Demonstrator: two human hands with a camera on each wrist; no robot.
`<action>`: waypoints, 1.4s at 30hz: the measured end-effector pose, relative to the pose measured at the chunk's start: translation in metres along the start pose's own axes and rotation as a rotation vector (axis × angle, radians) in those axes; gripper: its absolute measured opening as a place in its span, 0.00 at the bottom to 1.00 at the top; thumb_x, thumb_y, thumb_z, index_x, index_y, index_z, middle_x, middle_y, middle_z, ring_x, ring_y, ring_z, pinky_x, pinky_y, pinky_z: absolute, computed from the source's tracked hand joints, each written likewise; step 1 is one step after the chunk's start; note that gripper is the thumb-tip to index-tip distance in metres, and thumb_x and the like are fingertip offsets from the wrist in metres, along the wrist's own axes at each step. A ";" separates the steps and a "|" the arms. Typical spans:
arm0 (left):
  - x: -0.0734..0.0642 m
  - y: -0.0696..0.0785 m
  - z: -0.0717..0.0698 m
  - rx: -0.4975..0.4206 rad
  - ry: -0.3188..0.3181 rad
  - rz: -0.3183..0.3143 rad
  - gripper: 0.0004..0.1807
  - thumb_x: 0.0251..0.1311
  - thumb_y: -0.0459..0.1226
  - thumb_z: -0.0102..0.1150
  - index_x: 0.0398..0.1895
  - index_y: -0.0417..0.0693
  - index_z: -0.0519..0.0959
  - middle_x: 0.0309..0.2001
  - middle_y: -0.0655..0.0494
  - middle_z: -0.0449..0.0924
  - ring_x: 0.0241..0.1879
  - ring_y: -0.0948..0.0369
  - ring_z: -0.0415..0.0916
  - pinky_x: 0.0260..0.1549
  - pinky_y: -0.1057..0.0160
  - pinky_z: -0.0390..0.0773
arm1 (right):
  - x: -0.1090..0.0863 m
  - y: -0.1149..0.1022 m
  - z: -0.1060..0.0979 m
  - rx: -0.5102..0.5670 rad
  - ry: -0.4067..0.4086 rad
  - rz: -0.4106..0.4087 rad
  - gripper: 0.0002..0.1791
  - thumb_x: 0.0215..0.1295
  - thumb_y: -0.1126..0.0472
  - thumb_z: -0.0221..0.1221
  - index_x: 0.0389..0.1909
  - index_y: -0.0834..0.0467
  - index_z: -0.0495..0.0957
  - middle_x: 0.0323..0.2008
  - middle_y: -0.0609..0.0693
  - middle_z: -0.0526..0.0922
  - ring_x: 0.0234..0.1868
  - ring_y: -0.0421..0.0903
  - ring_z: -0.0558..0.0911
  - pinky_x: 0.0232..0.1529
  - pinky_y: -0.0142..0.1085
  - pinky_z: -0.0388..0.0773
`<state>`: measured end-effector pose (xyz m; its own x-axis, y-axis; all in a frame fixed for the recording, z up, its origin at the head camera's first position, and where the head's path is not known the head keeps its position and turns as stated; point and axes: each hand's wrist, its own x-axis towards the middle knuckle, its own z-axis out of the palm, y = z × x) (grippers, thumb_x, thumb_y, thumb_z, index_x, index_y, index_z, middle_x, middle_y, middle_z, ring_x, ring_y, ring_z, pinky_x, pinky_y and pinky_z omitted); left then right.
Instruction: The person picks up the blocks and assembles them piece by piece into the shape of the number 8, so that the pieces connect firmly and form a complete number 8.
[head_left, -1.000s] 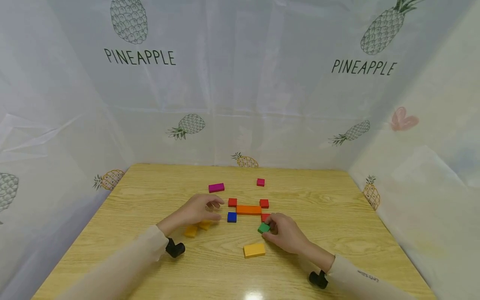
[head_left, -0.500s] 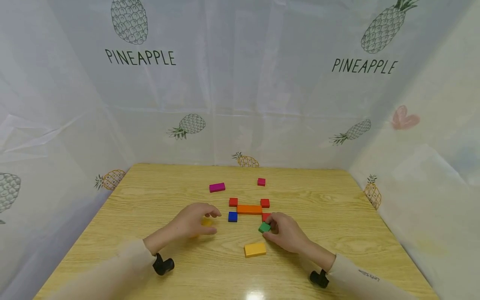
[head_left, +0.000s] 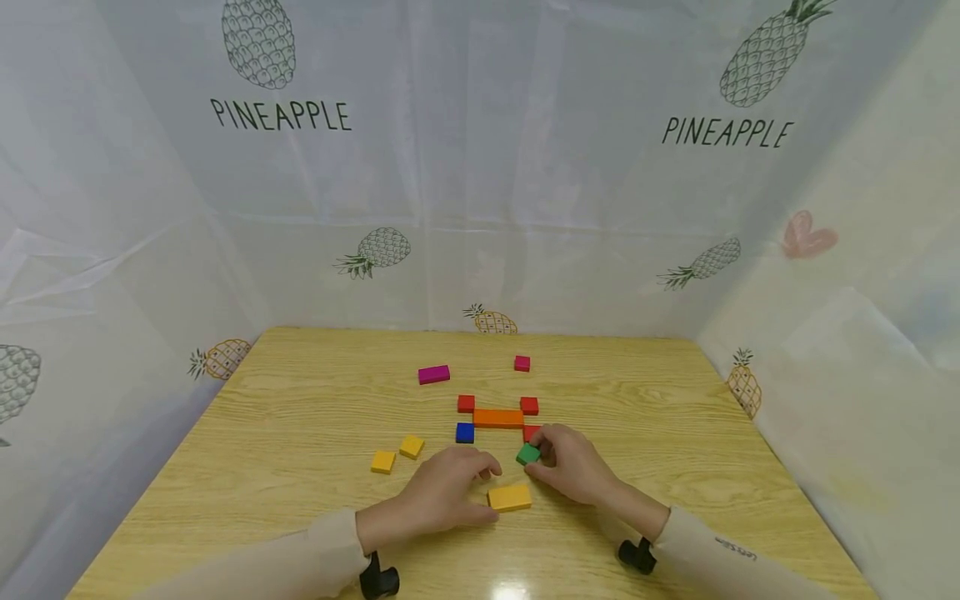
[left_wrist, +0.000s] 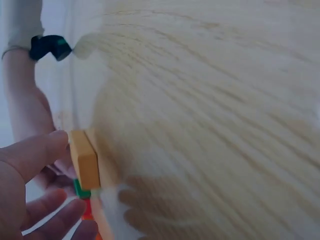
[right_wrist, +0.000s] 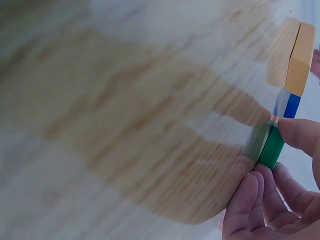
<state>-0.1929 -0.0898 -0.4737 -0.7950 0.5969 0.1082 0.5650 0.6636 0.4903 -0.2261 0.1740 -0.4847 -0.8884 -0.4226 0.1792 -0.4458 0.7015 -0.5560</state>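
My right hand (head_left: 572, 467) pinches a small green block (head_left: 528, 454) between thumb and fingers, low at the tabletop. The near right red block (head_left: 532, 433) lies just behind the green one, partly covered by those fingers. My left hand (head_left: 446, 490) is spread around the left end of a long yellow block (head_left: 509, 498); in the left wrist view the thumb tip is right at that block (left_wrist: 85, 161), with the fingers apart from it. An orange bar (head_left: 498, 418) lies flat, with red blocks at three corners and a blue block (head_left: 465, 432) at its near left corner.
Two small yellow blocks (head_left: 412, 447) lie left of the bar. Farther back are a long magenta block (head_left: 433, 375) and a small pink-red block (head_left: 522, 363). A pineapple-print sheet (head_left: 480, 167) surrounds the wooden table (head_left: 615, 375).
My left hand has moved right and nearer, from over the two small yellow blocks to the long yellow block, uncovering the small ones. The right hand stays on the green block.
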 end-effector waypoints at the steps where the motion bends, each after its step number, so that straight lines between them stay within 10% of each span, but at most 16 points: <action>1: 0.002 0.001 0.003 -0.002 0.001 -0.004 0.25 0.53 0.53 0.83 0.52 0.58 0.85 0.43 0.68 0.83 0.43 0.70 0.77 0.43 0.65 0.79 | 0.000 0.000 0.000 0.001 -0.001 0.002 0.12 0.63 0.61 0.76 0.41 0.56 0.82 0.36 0.46 0.80 0.34 0.42 0.77 0.36 0.30 0.76; 16: 0.012 0.004 0.012 0.090 0.016 -0.014 0.13 0.53 0.48 0.82 0.36 0.59 0.87 0.29 0.72 0.75 0.31 0.71 0.68 0.33 0.70 0.71 | 0.001 0.003 0.001 -0.001 -0.002 0.010 0.12 0.63 0.60 0.76 0.42 0.55 0.82 0.36 0.45 0.81 0.35 0.42 0.77 0.37 0.30 0.77; 42: 0.027 -0.019 0.002 0.062 0.086 -0.039 0.14 0.57 0.44 0.81 0.44 0.54 0.91 0.38 0.66 0.87 0.36 0.69 0.76 0.41 0.66 0.79 | 0.000 0.001 -0.001 0.009 -0.013 0.004 0.11 0.65 0.60 0.75 0.42 0.56 0.82 0.37 0.46 0.81 0.35 0.41 0.77 0.37 0.30 0.77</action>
<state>-0.2251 -0.0851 -0.4818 -0.8312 0.5309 0.1648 0.5435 0.7138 0.4416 -0.2263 0.1751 -0.4846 -0.8885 -0.4274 0.1669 -0.4415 0.6977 -0.5641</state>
